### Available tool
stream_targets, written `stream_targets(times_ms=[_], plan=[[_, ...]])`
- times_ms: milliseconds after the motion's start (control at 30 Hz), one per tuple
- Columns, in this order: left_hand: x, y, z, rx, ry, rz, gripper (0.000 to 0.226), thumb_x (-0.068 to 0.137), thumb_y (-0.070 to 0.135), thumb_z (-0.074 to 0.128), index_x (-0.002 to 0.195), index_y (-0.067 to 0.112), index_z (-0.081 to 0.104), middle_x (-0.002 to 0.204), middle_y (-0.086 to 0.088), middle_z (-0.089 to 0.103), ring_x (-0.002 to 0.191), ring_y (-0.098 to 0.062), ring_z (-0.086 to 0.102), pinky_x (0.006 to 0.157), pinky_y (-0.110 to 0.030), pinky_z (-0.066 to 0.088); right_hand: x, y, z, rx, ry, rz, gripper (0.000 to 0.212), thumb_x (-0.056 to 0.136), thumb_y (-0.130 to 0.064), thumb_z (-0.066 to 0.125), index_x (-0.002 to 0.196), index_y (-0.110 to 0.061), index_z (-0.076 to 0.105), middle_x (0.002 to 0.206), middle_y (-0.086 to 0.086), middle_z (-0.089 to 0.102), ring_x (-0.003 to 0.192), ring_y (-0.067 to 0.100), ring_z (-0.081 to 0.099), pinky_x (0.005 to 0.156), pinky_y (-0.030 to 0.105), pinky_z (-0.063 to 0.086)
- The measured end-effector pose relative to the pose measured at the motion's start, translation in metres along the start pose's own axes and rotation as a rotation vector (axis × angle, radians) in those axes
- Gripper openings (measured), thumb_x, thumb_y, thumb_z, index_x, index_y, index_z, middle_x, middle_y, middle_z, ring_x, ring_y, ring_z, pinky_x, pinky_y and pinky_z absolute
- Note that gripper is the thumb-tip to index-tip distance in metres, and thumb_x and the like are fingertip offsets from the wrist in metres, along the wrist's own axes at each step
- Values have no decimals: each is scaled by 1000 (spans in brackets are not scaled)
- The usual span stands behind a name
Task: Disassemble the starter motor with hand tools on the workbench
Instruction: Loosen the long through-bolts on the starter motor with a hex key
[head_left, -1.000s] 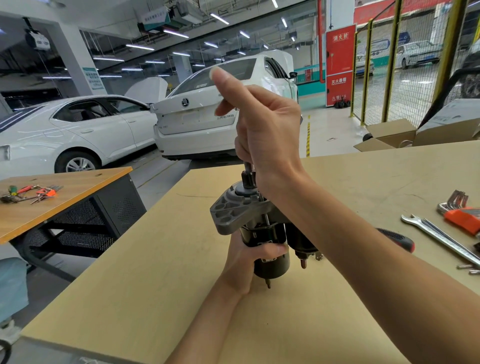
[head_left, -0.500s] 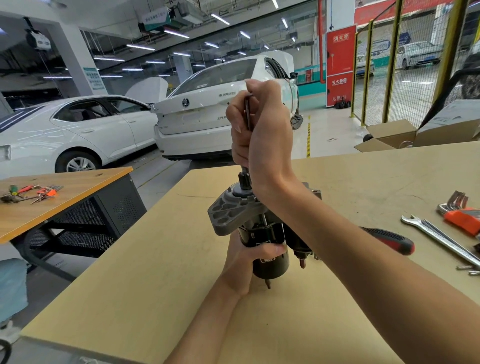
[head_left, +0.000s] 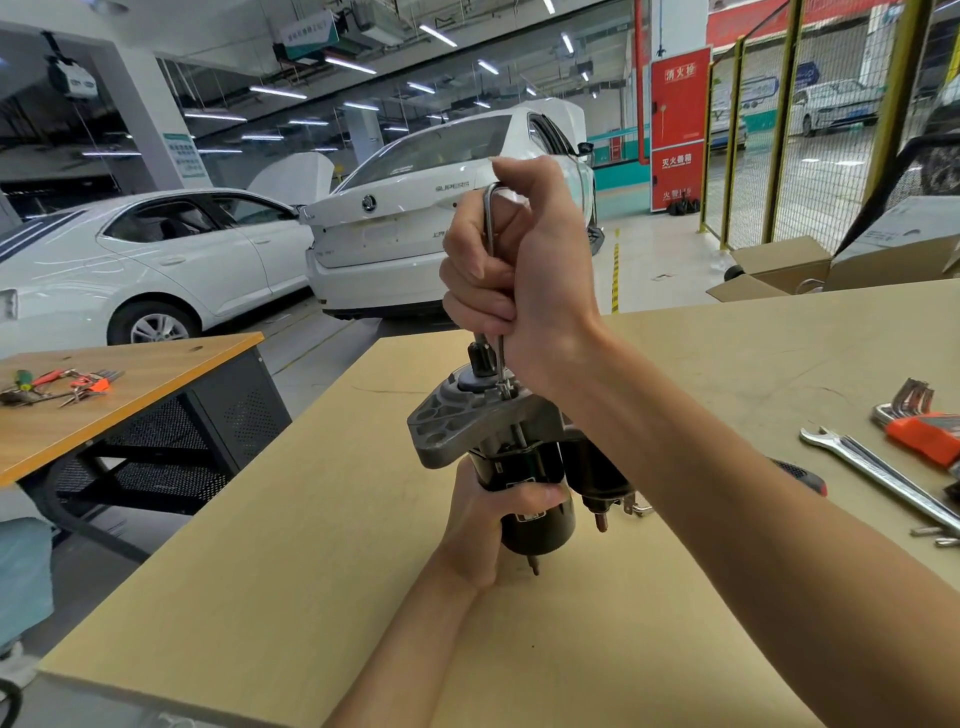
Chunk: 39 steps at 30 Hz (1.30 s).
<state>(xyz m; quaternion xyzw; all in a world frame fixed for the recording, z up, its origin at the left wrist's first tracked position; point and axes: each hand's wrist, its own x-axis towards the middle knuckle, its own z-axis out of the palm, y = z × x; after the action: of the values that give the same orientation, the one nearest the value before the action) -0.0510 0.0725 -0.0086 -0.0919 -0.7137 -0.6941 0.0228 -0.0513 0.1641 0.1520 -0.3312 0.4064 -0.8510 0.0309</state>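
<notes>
Right hand has re-closed since a second ago, fingers now wrapped round the hex key, tip probably seated in a housing bolt. Left hand grips the starter motor upright on the counter. Risk: key cams out, motor tips.

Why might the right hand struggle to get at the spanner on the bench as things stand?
Probably it can't right now: the right hand grips a hex key set into the starter, so it is occupied. The spanner lies bare on the bench beside that forearm, unobstructed once the key is released.
</notes>
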Motion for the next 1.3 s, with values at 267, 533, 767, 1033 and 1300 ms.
stream_targets(times_ms=[267,533,767,1033,1300], plan=[[-4,8,4,21,15,86,70,46,33,74,107,-1,66,105,-29,66,108,-48,59,99,-66,44,4,1,0,103,132,1,29,103,-19,40,74,-15,43,48,-5,34,34,6,21,31,18,19],[-3,6,3,1,38,58,69,44,36,75,105,5,66,105,-27,66,111,-50,56,99,-68,43,1,15,-1,-130,136,-120,16,102,-27,55,102,-14,64,50,-8,27,40,8,17,36,17,21],[-3,5,3,6,19,63,68,45,37,76,106,7,68,107,-26,67,111,-47,58,98,-67,44,3,6,-2,-69,74,-67,32,101,-22,45,93,-6,72,47,-7,18,38,8,14,34,18,20],[-1,1,1,25,9,93,66,48,32,76,108,7,67,105,-22,68,108,-44,61,98,-64,46,0,-1,-2,-107,94,-129,36,95,-20,60,59,-14,56,41,-9,24,35,9,15,35,17,19],[1,-2,-1,16,-1,131,51,51,32,75,99,18,71,102,-20,69,105,-41,62,94,-60,48,2,1,-2,-63,76,-98,38,98,-21,44,62,-11,50,39,-11,23,35,8,14,34,18,19]])
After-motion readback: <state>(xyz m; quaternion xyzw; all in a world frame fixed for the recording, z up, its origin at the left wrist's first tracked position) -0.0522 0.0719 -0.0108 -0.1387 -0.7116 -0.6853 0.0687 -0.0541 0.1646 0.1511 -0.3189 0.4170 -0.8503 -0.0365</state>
